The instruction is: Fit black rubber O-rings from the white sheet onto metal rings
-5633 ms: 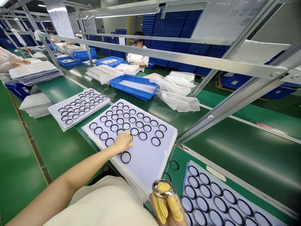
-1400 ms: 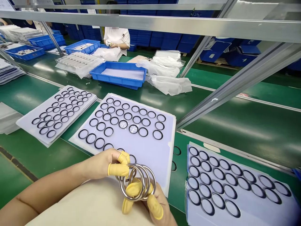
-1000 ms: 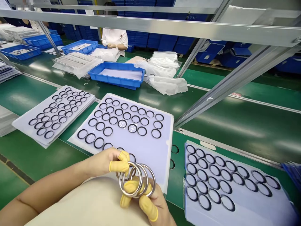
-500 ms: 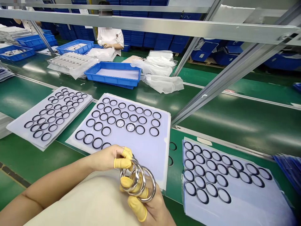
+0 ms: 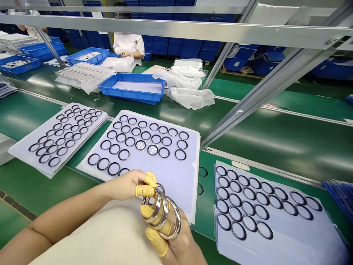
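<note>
Yellow finger cots cover the fingertips of both hands. My right hand (image 5: 179,237) grips several shiny metal rings (image 5: 178,226), which sit around its fingers at the bottom middle. My left hand (image 5: 139,186) is closed in a pinch at the upper edge of this bunch, on a metal ring (image 5: 160,187) partly hidden by the fingers. Just beyond my hands lies a white sheet (image 5: 176,184) with rows of dark-rimmed rings (image 5: 140,144). A second sheet of rings (image 5: 298,235) is at the right, and a stack of sheets with rings (image 5: 24,149) at the left.
Two loose rings (image 5: 203,171) lie on the green table (image 5: 206,221) between the sheets. A slanted metal post (image 5: 261,94) and a crossbar (image 5: 176,31) stand ahead. Past them are a blue tray (image 5: 132,95), white wrapping (image 5: 190,97) and a seated person (image 5: 129,46).
The rings in my right hand have tilted slightly, and its thumb has shifted a little to the left. My left hand keeps its pinch almost in place.
</note>
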A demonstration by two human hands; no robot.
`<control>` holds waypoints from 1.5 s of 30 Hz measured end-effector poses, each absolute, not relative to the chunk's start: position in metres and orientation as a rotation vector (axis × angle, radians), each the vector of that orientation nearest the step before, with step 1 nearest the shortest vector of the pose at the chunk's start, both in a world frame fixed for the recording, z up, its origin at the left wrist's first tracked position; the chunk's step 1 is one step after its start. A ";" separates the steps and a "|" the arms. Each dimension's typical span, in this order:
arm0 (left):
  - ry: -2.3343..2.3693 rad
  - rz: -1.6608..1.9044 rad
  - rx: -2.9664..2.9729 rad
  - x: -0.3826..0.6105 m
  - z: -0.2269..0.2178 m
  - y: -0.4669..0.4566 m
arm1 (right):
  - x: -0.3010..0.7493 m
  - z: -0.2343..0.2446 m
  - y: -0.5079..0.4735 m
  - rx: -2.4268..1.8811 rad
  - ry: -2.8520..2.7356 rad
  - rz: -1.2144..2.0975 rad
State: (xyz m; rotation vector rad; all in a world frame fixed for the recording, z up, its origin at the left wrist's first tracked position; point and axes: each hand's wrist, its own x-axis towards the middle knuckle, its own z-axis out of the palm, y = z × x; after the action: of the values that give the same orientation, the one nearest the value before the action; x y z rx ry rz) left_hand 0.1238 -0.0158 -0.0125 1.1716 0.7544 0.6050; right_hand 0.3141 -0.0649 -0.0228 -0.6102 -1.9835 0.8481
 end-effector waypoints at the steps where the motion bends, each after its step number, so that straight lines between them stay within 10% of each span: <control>1: 0.752 0.609 1.166 0.124 -0.013 -0.015 | 0.315 -0.022 -0.066 -0.643 -2.002 0.821; 26: 0.860 0.544 1.191 0.139 -0.001 -0.017 | 0.336 -0.051 -0.076 -0.632 -1.120 1.725; 38: 1.286 0.468 1.232 0.136 -0.038 -0.014 | 0.500 -0.183 -0.088 -1.827 -1.054 0.426; 45: 1.237 0.407 1.095 0.156 -0.037 -0.020 | 0.615 -0.257 -0.147 -2.311 -0.944 0.241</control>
State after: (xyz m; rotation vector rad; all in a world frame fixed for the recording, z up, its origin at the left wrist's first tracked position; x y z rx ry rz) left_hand 0.1559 -0.0197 -0.0366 1.0949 1.2372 0.4074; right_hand 0.6150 -0.1471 -0.2569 -2.3114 -0.9437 0.2408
